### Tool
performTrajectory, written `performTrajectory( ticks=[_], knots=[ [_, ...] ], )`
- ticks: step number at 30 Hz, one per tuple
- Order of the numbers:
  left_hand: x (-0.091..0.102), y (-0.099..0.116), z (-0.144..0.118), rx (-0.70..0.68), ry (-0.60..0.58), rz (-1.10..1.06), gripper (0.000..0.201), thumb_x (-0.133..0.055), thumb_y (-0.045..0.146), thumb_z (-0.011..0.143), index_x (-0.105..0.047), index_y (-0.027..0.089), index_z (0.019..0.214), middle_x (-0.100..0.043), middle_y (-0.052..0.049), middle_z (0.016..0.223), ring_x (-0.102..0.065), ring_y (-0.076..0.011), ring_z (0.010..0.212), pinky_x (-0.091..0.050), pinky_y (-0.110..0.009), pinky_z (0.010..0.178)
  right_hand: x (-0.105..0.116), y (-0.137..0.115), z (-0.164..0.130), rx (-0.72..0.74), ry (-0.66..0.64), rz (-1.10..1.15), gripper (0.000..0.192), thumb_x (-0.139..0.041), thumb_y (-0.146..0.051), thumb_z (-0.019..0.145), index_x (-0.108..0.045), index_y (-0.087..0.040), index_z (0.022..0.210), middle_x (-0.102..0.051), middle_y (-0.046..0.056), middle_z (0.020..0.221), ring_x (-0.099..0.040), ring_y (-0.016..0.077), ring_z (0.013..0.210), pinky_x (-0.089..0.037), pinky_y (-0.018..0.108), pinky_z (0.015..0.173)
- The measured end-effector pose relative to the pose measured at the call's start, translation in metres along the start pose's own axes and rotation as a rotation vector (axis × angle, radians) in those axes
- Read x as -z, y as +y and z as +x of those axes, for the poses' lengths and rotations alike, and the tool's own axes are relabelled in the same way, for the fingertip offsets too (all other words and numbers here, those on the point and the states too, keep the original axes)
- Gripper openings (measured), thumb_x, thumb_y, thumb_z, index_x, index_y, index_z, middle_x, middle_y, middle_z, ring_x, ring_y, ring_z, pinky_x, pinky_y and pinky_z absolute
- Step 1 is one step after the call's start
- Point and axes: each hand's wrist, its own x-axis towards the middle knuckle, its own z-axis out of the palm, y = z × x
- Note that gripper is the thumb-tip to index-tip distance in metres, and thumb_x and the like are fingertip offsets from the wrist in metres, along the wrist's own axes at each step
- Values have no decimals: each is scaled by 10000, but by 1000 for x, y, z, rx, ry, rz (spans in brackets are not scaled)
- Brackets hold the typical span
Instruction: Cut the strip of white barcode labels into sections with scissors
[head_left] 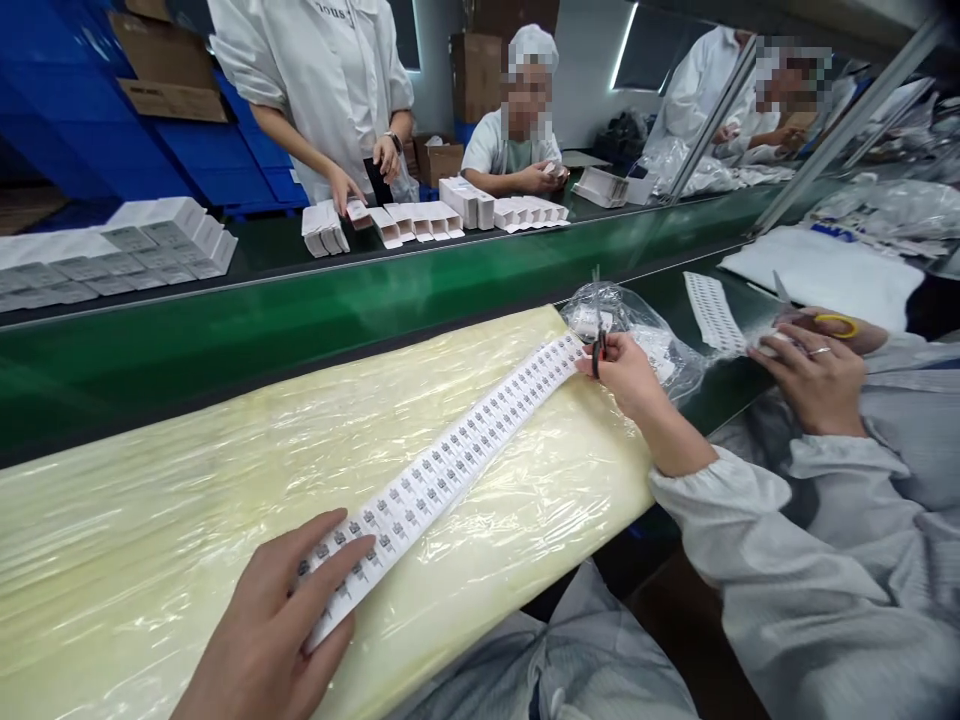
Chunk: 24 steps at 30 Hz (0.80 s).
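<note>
- Head view, the only one here: the left hand [277,620] is laid flat with fingers spread, pressed down on the near end of the long label strip [450,465].
- The strip is stretched diagonally away from that hand across the yellow film-wrapped pad [187,500], and it ends right at the right hand [626,375].
- The right hand is curled shut around dark-handled scissors [598,350] at the strip's far end. Whether the blades are closed on the paper can't be told, honestly.
- A crinkly clear bag [660,335] is bunched just beyond the right hand, touching or nearly touching it.
- Just past that bag to the right, a co-worker's hand [817,380] is busy over another sheet, so elbows should be kept tucked.
- Judgement call: the strip looks best handled taut and flat, with pressure spread under the left fingers so nothing buckles on the slippery film.
- Also a guess: scissors are better lined up in a gap between label rows, square to the strip edge, bag nudged clear of the blades.
- Well beyond both hands, white boxes [420,222] are lined up across the green belt [300,310].
</note>
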Motion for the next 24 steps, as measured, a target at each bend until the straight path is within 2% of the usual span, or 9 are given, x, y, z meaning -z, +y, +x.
performTrajectory(
  ticks=[5, 11, 14, 17, 18, 20, 22, 24],
  knots=[
    [-10, -3, 2, -31, 17, -60, 362, -549, 230, 934, -645, 300, 1276, -642, -69, 1314, -606, -252, 1113, -540, -350, 857, -14, 17, 6, 77, 44, -125, 543, -856, -363, 561, -531, -209, 968, -678, 92, 1039, -651, 256, 944, -535, 394, 858],
    [-12, -1, 5, -57, 21, -77, 336, -547, 223, 942, -642, 266, 1261, -643, -61, 1325, -582, -244, 1124, -503, -355, 889, -15, 11, 1, 113, 72, -190, 495, -844, -403, 624, -553, -197, 967, -684, 120, 1058, -651, 274, 964, -518, 408, 888],
    [-13, 3, 10, -75, 39, -79, 322, -545, 194, 941, -640, 246, 1244, -648, -72, 1300, -584, -238, 1105, -493, -354, 890, -13, 1, -3, 123, 102, -173, 517, -836, -478, 654, -541, -203, 977, -679, 119, 1071, -647, 261, 972, -524, 373, 842],
    [-14, 8, 15, -87, 60, -73, 317, -557, 174, 930, -641, 224, 1231, -655, -89, 1274, -595, -238, 1078, -492, -356, 876, -5, -12, -22, 94, 94, -127, 580, -812, -587, 668, -518, -217, 1004, -669, 109, 1094, -653, 212, 830, -518, 303, 645],
    [-14, 10, 16, -83, 65, -70, 314, -557, 172, 929, -640, 218, 1229, -654, -96, 1271, -598, -240, 1071, -492, -360, 874, -1, -16, -34, 73, 55, -100, 583, -793, -629, 681, -519, -222, 996, -673, 101, 1077, -648, 191, 764, -496, 280, 574],
    [-13, 14, 16, -73, 64, -60, 308, -554, 165, 928, -633, 204, 1224, -648, -110, 1272, -598, -247, 1071, -493, -371, 874, 8, -22, -66, 10, -117, -7, 579, -738, -709, 721, -538, -221, 959, -687, 90, 1009, -627, 159, 656, -462, 254, 489],
    [-12, 17, 16, -65, 52, -49, 304, -546, 138, 927, -618, 181, 1219, -635, -130, 1275, -589, -254, 1085, -491, -379, 879, 15, -20, -108, -112, -458, 165, 610, -705, -762, 744, -577, -194, 926, -693, 99, 908, -597, 137, 571, -467, 254, 467],
    [-11, 21, 15, -53, 39, -50, 299, -537, 105, 926, -601, 158, 1213, -622, -149, 1273, -576, -256, 1094, -488, -385, 883, 19, -13, -151, -315, -815, 218, 643, -711, -774, 738, -592, -164, 903, -689, 90, 798, -572, 116, 500, -459, 233, 446]
  ],
)
